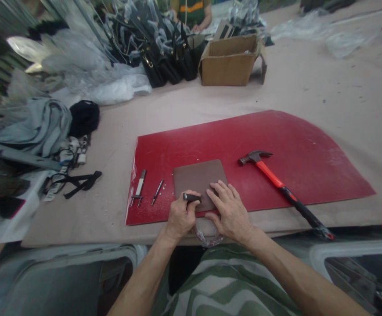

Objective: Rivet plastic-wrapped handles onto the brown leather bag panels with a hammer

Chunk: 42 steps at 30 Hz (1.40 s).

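Note:
A brown leather piece (197,177) lies on a red mat (276,145) at the table's near edge. My left hand (180,216) is closed around a small metal punch tool (191,197), held against the near edge of the leather. My right hand (230,210) lies flat beside it, fingers spread and pressing on the leather's near right corner. A clear plastic wrap (207,238) hangs below both hands at the table edge.
A red-handled claw hammer (276,180) lies on the mat to the right. Two small metal tools (140,186) (157,191) rest at the mat's left. A cardboard box (232,61), black bags (158,48) and another person (194,11) are far back. Cloth and straps (79,181) clutter the left.

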### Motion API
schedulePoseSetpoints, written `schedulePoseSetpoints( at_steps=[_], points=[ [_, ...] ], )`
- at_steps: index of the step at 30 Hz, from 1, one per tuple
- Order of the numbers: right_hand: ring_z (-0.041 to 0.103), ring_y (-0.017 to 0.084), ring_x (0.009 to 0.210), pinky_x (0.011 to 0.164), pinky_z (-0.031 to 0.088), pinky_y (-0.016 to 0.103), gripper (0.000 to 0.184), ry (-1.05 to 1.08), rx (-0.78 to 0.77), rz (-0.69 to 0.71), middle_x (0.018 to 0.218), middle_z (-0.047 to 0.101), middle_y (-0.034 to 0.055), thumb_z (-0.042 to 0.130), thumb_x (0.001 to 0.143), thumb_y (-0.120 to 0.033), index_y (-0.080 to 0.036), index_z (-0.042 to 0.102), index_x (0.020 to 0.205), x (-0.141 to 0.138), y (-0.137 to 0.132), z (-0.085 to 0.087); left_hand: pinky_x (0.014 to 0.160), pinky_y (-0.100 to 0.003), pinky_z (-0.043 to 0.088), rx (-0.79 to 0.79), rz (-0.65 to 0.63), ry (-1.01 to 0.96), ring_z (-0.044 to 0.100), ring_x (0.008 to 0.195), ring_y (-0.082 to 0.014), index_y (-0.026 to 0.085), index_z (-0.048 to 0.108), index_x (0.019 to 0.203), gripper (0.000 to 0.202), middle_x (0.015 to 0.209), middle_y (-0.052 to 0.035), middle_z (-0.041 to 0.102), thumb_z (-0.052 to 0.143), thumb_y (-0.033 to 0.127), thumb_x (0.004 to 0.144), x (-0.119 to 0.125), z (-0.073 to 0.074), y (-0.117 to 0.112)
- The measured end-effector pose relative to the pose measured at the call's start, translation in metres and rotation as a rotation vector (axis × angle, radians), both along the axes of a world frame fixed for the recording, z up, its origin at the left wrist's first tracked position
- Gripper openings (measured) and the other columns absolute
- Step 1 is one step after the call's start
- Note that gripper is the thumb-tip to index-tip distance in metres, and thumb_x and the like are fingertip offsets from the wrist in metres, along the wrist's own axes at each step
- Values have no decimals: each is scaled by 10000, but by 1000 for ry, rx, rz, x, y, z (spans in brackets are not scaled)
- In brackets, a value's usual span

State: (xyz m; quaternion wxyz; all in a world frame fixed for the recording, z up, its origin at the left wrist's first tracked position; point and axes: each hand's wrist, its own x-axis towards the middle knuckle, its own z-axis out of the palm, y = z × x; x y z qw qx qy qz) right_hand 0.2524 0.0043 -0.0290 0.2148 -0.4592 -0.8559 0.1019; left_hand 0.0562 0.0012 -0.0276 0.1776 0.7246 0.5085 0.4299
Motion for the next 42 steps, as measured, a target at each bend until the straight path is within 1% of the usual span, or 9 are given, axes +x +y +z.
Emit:
schedulePoseSetpoints(
  at_steps=[8,17,20,25,30,33,35,38,42],
  points=[
    [345,369,1433,1175,285,586,589,7,-10,-8,1490,476,200,663,869,-347,-103,545,1392,0,-1,1,808,-256,581,-59,8,-76,709,879,-158,192,657,977,135,933,-41,725,542,146,923,0,6,1],
    [368,384,1416,1169,292,586,569,34,-22,-14,1475,492,197,674,857,-330,-100,560,1365,0,1,0,797,-269,567,4,3,30,706,865,-174,188,622,990,124,933,-62,712,513,160,937,4,-1,2],
    [416,363,1386,1133,355,583,549,144,-13,11,1452,512,196,636,881,-334,-107,536,1371,4,2,-2,768,-267,563,10,-5,57,701,837,-176,185,607,1003,121,925,-64,706,508,162,939,5,-1,2],
    [515,317,1301,1071,443,527,519,289,83,-132,1383,566,178,563,933,-375,-168,496,1404,44,12,13,765,-279,554,16,-34,70,696,828,-185,188,596,1002,115,907,-69,703,504,166,936,6,-1,3],
    [574,368,1133,938,491,517,440,-29,184,-434,1246,606,232,527,925,-368,-86,579,1260,114,19,31,769,-279,553,29,-54,27,701,840,-183,193,589,1008,121,903,-66,705,514,153,921,6,-5,4],
    [599,340,904,753,495,457,318,-303,40,-513,1022,629,213,491,918,-345,-102,627,1072,141,18,30,767,-287,557,30,-62,17,703,835,-188,197,592,999,127,892,-65,708,515,147,911,7,-6,4],
    [572,278,753,665,454,391,195,-334,-79,-536,849,599,145,471,903,-294,-153,606,898,147,18,31,762,-293,561,31,-65,8,706,826,-191,198,594,995,127,880,-63,710,516,148,907,7,-6,4],
    [478,191,588,541,363,299,117,-4,-395,-593,660,515,35,547,803,-278,-224,492,715,144,23,38,756,-294,564,38,-64,-13,711,820,-193,199,593,988,124,871,-62,713,517,146,905,9,-6,5],
    [378,126,474,431,319,246,175,548,-924,-513,608,468,-26,578,700,-376,-230,490,740,124,25,57,751,-298,567,45,-56,-23,716,819,-199,200,587,989,126,872,-61,718,520,135,903,10,-8,5]
  ],
)
